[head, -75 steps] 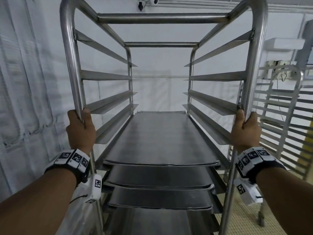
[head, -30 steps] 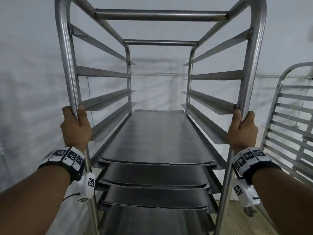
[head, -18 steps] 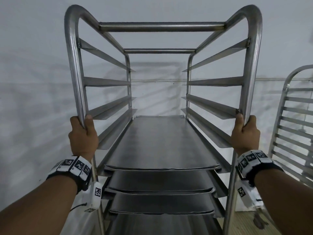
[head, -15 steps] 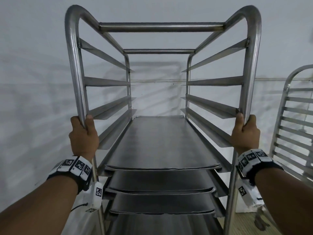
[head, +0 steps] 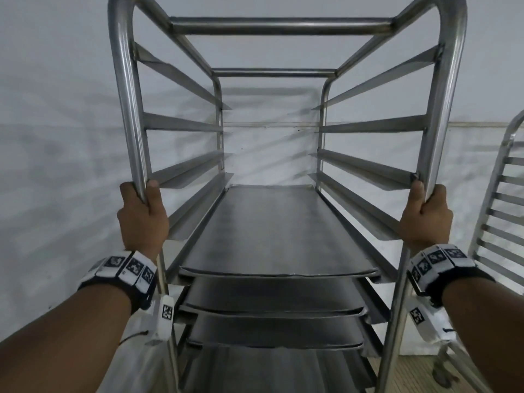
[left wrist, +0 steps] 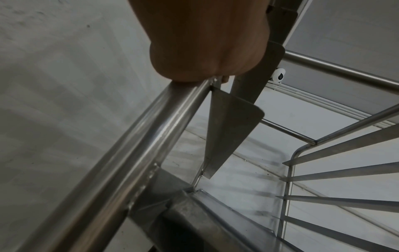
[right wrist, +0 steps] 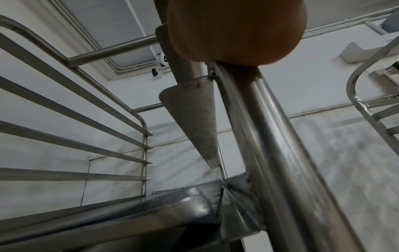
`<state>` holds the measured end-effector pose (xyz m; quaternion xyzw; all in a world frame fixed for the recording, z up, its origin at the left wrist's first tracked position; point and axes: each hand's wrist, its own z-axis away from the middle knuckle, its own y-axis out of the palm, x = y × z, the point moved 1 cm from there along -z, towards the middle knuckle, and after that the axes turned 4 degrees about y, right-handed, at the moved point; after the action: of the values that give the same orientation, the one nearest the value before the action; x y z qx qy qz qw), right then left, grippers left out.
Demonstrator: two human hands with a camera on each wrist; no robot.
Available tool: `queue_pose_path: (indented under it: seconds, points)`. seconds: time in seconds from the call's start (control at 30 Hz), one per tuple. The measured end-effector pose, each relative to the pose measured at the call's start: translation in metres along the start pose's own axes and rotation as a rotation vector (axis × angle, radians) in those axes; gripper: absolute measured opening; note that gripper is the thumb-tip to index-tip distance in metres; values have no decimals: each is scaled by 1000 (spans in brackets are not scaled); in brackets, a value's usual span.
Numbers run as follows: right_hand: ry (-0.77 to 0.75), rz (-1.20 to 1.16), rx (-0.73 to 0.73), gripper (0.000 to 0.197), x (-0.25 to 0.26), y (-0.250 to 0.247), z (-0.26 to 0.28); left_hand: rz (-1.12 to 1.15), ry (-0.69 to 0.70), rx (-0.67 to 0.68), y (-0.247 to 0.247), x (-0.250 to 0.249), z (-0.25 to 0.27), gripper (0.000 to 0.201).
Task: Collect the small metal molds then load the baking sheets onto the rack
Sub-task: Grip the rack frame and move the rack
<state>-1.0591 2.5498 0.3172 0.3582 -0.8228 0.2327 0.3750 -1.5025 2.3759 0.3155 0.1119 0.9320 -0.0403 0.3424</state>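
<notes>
Item: wheeled steel tray rack (head: 283, 25), front uprights gripped, one in each of your hands.

Left hand (head: 140, 219): clenched round the left front upright (head: 127, 109), thumb on its inner face just below a runner weld. The left wrist view shows the same fist (left wrist: 207, 39) on the tube.

Right hand (head: 425, 219): clenched round the right front upright (head: 445, 109) at matching height; the right wrist view confirms the grasp (right wrist: 235, 30).

Baking sheets (head: 272, 231): at least three dark, flat sheets are seated on the runners from your hand level downward, one above another, front lips slightly bowed, with another metal surface below them at the frame's edge. The four runner pairs (head: 181, 124) above stand bare.

Small metal molds: none visible in any view; their whereabouts cannot be told.

Change on record: over the last couple of seconds the rack has travelled with you along the white wall (head: 56, 137). The wall-mounted box and the clutter on the right have gone from view, and only the edge of a second rack (head: 499, 211) shows there now. Your grip on both uprights has not shifted.

Reading for the task: loading looks complete or nearly so, and you appear to be parking the rack against the wall. Watch the near-side gap to the second rack as you push.
</notes>
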Motion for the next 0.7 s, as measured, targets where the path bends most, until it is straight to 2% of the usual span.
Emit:
queue_pose_path:
  seconds: [0.17,0.27,0.43,0.57,0.63,0.7]
  points:
    - [8,4,29,51,3,-5,5,7,1,29,-4,-2,3,49]
    - [50,85,100,54,3,-8,2,9,-29,81,-7,-5,2,46]
    - [105,368,326,67,21,-34,-1,-75,-160,280,-19,-15,-4,50]
    - [107,624,405,65,45,-56,3,-346,-255,471,-36,-40,-18,60]
    - [26,751,391,55,53,-64,9,-492,-176,543,-45,-53,-27,56]
    - [-43,812,389,50,61,-71,18,-562,-68,526,-55,-66,-29,48]
